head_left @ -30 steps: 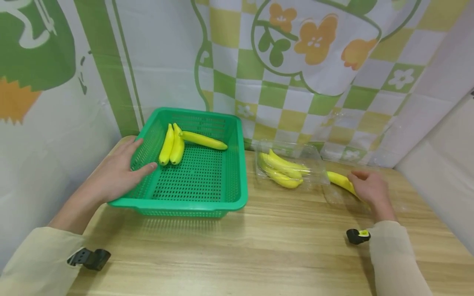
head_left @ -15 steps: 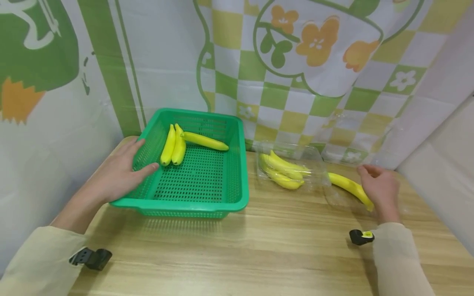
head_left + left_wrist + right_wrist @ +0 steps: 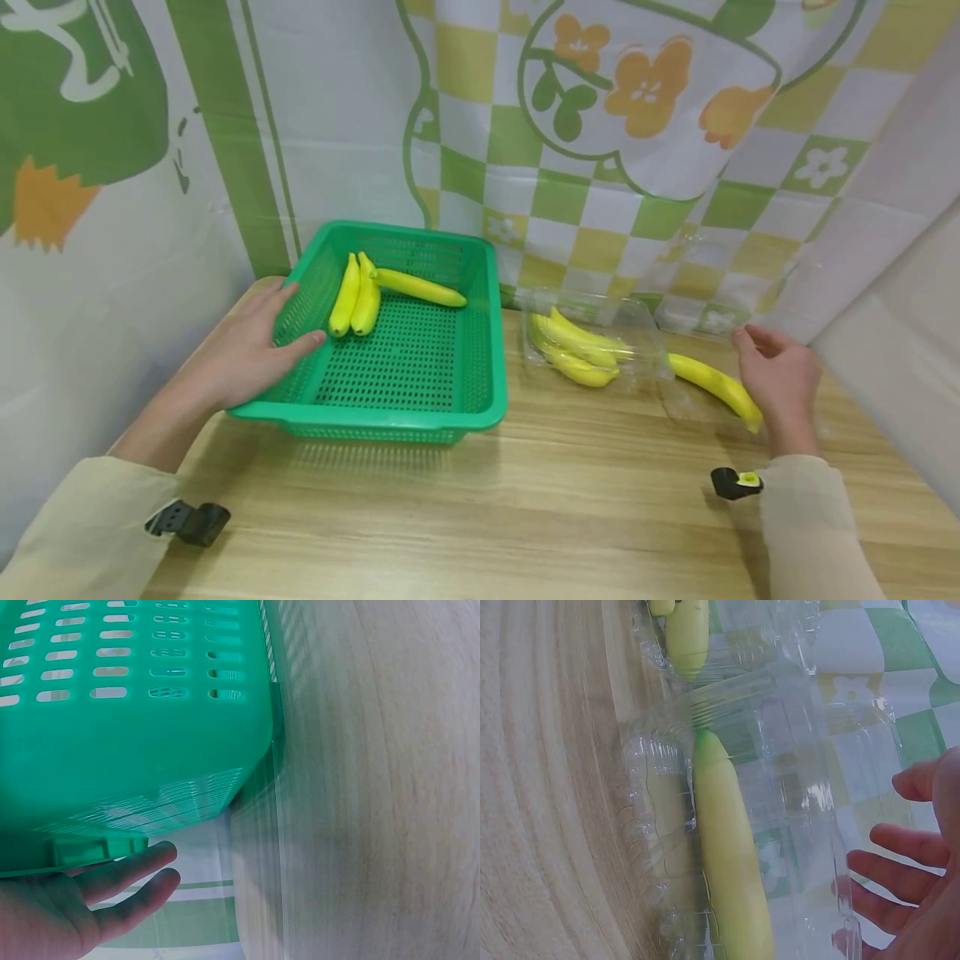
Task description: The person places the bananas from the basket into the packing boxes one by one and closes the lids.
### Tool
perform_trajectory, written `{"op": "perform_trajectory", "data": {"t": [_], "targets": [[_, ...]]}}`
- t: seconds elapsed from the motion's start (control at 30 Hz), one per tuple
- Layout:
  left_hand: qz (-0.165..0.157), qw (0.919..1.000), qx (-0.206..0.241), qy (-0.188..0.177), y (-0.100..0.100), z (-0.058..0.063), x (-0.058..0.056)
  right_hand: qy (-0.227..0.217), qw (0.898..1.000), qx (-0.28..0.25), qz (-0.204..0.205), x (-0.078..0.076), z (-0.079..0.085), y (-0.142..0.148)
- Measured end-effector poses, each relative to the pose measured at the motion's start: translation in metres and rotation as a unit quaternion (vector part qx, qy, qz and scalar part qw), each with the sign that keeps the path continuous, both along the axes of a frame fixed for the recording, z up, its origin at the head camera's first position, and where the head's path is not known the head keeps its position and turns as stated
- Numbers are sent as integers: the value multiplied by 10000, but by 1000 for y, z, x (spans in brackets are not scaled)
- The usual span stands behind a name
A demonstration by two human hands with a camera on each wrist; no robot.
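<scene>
My left hand [image 3: 243,346] holds the left rim of a green plastic basket [image 3: 367,415], thumb over the inside and fingers along the outside. In the left wrist view, two extended fingers [image 3: 135,889] show beneath the rim. Two bananas [image 3: 352,296] lie side by side in the basket, with another banana [image 3: 420,287] crosswise at their tops. My right hand [image 3: 780,379], its fingers loosely bent and holding nothing, is just right of a single banana [image 3: 712,383] in an open clear plastic clamshell [image 3: 649,795]. In the right wrist view, its fingertips are at the clamshell's edge.
Left of that clamshell, another clear plastic container [image 3: 637,321] holds several bananas [image 3: 577,350]. A patterned cloth [image 3: 570,200] hangs behind the wooden table [image 3: 480,517]. Pale walls close in on the left and right. Black wrist cameras [image 3: 191,523] sit at both sleeves.
My right hand has let go of the single banana and moved to the right, leaving it lying in the clamshell. My left hand stays on the basket rim.
</scene>
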State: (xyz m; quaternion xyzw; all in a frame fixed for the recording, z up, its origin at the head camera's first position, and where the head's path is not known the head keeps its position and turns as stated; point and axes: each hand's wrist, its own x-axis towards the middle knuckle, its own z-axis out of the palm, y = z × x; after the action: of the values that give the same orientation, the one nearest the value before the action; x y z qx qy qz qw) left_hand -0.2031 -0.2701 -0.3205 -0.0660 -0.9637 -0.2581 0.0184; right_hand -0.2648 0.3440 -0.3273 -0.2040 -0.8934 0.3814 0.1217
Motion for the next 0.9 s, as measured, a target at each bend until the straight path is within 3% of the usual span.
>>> {"op": "perform_trajectory", "data": {"t": [0.9], "targets": [[54,10000,0,-46,0,-1,1,21,10000,57,8,-3,-3,-3]]}}
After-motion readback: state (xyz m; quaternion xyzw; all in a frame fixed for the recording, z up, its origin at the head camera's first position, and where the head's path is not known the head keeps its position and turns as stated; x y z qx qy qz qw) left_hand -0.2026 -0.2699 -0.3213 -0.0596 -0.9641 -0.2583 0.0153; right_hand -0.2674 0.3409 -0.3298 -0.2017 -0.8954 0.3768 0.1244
